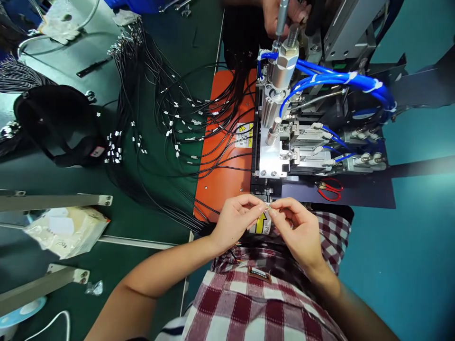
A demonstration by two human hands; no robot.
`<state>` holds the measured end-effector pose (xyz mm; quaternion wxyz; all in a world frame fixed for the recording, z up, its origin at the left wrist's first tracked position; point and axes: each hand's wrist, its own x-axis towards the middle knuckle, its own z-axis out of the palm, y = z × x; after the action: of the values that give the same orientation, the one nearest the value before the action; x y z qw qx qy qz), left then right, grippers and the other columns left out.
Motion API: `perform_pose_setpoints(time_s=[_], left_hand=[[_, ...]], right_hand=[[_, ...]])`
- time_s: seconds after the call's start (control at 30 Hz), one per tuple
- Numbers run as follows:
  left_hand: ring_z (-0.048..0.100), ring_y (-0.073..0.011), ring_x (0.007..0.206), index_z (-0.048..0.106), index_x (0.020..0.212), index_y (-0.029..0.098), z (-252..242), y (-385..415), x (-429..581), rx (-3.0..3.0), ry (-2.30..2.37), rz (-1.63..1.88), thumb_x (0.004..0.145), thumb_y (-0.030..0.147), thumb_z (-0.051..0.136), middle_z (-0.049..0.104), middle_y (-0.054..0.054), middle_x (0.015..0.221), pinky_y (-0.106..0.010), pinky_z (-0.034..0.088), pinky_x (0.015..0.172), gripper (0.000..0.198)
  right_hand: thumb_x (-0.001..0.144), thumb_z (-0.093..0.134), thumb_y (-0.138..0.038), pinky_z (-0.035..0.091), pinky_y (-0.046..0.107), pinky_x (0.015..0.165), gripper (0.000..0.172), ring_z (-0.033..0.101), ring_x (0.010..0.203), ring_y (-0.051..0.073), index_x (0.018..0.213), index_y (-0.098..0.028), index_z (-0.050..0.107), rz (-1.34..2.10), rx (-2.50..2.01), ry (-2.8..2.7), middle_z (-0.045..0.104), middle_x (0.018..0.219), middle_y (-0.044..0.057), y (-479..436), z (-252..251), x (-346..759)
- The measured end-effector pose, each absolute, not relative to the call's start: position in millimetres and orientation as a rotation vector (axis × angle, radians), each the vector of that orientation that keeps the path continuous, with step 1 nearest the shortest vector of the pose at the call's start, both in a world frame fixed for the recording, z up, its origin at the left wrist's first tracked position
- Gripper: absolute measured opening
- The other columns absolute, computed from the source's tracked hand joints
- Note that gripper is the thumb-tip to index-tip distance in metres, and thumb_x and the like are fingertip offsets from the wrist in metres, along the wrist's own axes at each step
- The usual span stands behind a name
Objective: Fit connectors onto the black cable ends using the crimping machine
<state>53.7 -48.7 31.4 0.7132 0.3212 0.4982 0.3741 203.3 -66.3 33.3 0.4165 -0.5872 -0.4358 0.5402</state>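
Note:
My left hand and my right hand meet fingertip to fingertip at the near end of a metal machine. Thumb and forefinger of each are pinched together. Whatever lies between the fingertips is too small to make out. Just below them sits a label with a yellow arrow. To the left, black cables with small silver ends spread over an orange plate. A bundle of dark wires runs in beside my left wrist.
Red-handled scissors lie right of the machine. Another person's hand is at its far end, beside a metal rod. Blue air hoses arch over it. A black strap roll, cable bundles and a plastic bag are at left.

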Motion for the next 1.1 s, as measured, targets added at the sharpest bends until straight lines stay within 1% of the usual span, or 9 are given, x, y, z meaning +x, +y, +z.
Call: perform_pose_setpoints(time_s=[0.17,0.4,0.57,0.9,1.1], left_hand=[[0.033,-0.0037,0.043,0.062,0.074,0.012,34,-49,54,0.757,1.119,0.815,0.075,0.042,0.073,0.044,0.006,0.051,-0.018,0.023,0.041,0.033],[0.034,-0.0046,0.045,0.062,0.074,0.012,34,-49,55,0.811,1.143,0.821,0.076,0.043,0.072,0.045,0.005,0.053,-0.019,0.024,0.042,0.033],[0.036,-0.0044,0.046,0.061,0.074,0.013,31,-51,56,0.796,1.132,0.850,0.077,0.042,0.071,0.049,0.003,0.058,-0.019,0.026,0.042,0.031],[0.036,-0.0034,0.045,0.061,0.076,0.013,27,-54,56,0.761,1.120,0.882,0.079,0.040,0.071,0.049,0.004,0.059,-0.018,0.026,0.042,0.029],[0.039,-0.0026,0.044,0.063,0.082,0.014,24,-56,57,0.710,1.107,0.930,0.081,0.037,0.070,0.055,0.002,0.065,-0.017,0.028,0.041,0.024]], right_hand=[[0.081,0.066,-0.028,0.035,0.022,0.043,0.011,0.042,0.050,0.009,0.079,-0.017,0.063,1.356,-1.464,-1.104,0.055,0.066,-0.001,-66,34,199],[0.079,0.069,-0.032,0.034,0.022,0.041,0.016,0.042,0.047,0.009,0.078,-0.017,0.063,1.449,-1.450,-0.977,0.052,0.060,-0.003,-66,30,199],[0.078,0.070,-0.032,0.033,0.021,0.041,0.016,0.040,0.044,0.008,0.077,-0.018,0.062,1.502,-1.398,-0.889,0.051,0.058,-0.004,-65,30,195],[0.079,0.068,-0.030,0.039,0.022,0.044,0.014,0.045,0.045,0.009,0.077,-0.018,0.062,1.444,-1.384,-0.869,0.054,0.056,-0.004,-67,28,191],[0.080,0.067,-0.030,0.043,0.022,0.045,0.014,0.049,0.046,0.010,0.077,-0.018,0.061,1.429,-1.372,-0.829,0.054,0.054,-0.004,-69,25,184]])
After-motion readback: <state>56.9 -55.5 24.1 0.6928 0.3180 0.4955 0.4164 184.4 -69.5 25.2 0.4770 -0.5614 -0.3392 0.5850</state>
